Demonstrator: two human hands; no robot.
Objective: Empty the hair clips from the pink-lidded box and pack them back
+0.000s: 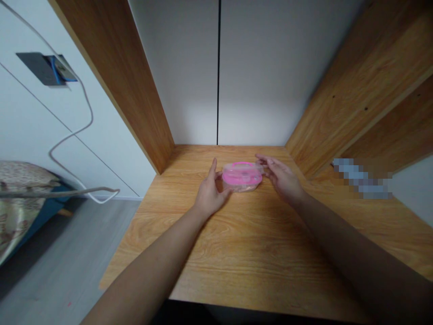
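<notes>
A pink oval lunch box (242, 176) with a clear, see-through body lies on the wooden desk (233, 234), a bright pink handle along its far side. My left hand (211, 192) grips its left end, one finger pointing up and away and another pressed near the front corner. At the opposite end, my right hand (280, 177) holds the clear edge of the box, its fingers reaching along the far right corner. The fingertips behind the box are partly hidden.
White panels (257, 81) with a dark seam rise behind the desk, between wooden side boards (135, 81). A pale cable (89, 108) hangs at left by an open wall socket (50, 70). A blurred-out patch (361, 178) lies on the right.
</notes>
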